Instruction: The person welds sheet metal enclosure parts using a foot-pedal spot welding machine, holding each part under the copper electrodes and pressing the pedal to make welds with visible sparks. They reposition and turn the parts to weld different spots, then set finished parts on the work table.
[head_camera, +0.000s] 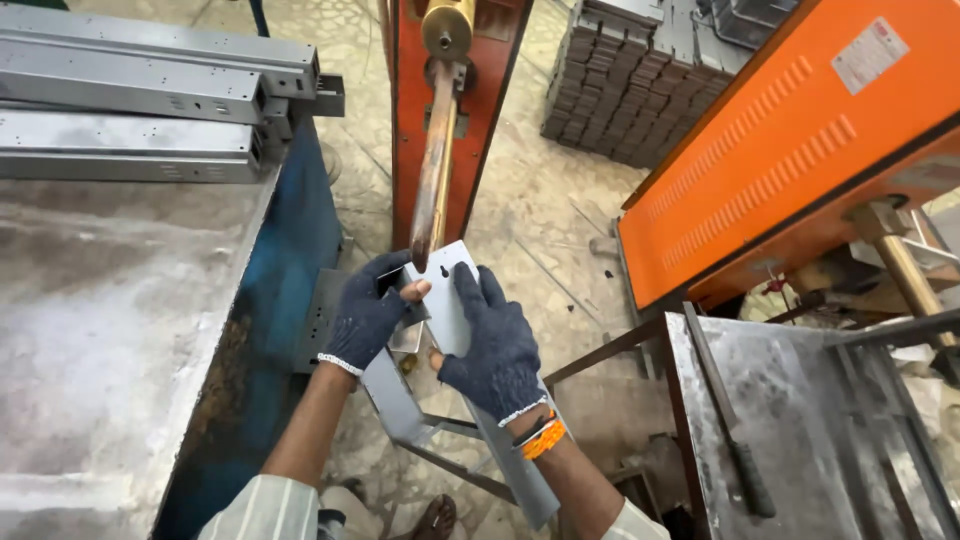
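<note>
Both my hands wear dark blue knit gloves and hold a long grey sheet-metal channel piece (448, 300) with keyhole slots near its top end. My left hand (366, 318) grips the piece's left edge with the bare fingertip of one finger showing. My right hand (492, 340) lies flat over the piece's face, thumb underneath. The top end of the piece sits under the tip of a copper-coloured arm (434, 170) of a red machine (500, 60). The lower end of the piece (520, 480) reaches down past my right wrist.
A steel worktable (110, 330) with blue sides stands at left, stacked grey metal channels (140, 95) at its far end. An orange machine (790, 150) and a metal tray table (790, 420) with a bar tool (735, 440) are at right. Stacked dark parts (630, 80) lie behind.
</note>
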